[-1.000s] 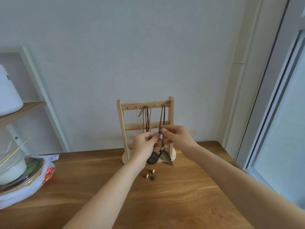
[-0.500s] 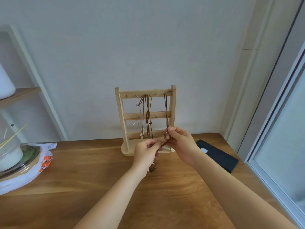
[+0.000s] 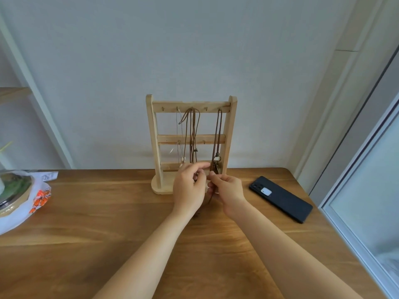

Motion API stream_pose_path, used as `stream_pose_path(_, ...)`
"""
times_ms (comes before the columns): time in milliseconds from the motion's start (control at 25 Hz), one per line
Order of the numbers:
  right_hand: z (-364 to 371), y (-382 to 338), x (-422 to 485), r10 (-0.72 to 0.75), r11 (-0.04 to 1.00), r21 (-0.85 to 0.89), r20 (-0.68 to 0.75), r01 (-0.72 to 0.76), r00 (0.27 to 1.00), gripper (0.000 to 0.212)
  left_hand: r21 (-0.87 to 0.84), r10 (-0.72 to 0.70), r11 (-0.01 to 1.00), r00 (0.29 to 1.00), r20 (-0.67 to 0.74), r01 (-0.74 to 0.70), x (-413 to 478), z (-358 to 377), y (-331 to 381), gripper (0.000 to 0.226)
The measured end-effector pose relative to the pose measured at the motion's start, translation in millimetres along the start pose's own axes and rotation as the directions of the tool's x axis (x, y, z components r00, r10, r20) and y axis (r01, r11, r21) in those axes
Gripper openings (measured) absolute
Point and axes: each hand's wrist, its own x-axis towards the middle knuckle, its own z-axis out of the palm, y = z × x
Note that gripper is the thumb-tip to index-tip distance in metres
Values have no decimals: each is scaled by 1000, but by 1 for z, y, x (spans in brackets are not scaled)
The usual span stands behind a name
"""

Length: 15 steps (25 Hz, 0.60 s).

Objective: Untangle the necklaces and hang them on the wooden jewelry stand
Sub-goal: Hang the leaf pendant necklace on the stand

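Observation:
A wooden jewelry stand (image 3: pixel 153 134) with three rungs stands at the back of the wooden table (image 3: pixel 108 229), against the wall. A brown cord necklace (image 3: pixel 217 134) hangs from the top rung's right hook, its metal pendant low by the bottom rung. More brown cords (image 3: pixel 192 130) hang from a middle hook, and a thin pale chain (image 3: pixel 178 134) hangs to their left. Both hands meet in front of the stand's base. My left hand (image 3: pixel 189 188) and my right hand (image 3: pixel 228 194) pinch the cords' lower ends between them; what lies under the fingers is hidden.
A black phone (image 3: pixel 282 198) lies flat on the table right of the stand. At the left edge sit a lidded bowl on a white bag with orange print (image 3: pixel 32 197). A shelf frame (image 3: pixel 36 89) stands left; a window frame (image 3: pixel 356 190) borders the right.
Both hands have come down from the middle rung to the stand's base, still pinching the cords. The camera tilted down, bringing the phone into view.

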Motion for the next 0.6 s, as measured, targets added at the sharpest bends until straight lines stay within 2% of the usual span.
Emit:
stream_pose_path(160,1,0,9,60,998,4,-87,-60,994,20,68,-3,998,986,167,-8,10,6,-3,36)
stream_pose_path(360,3,0,13,148,989,-3,-73,-149,986,19,88,-62,995,971,233,42,17,7,-9,37)
stream_pose_path(480,4,-3,16,154,987,-18,-112,-157,982,20,165,-92,985,969,231,54,19,6,-9,36)
stream_pose_path(600,4,-5,14,178,984,5,-146,-179,973,19,140,-115,987,955,274,79,22,7,-8,37)
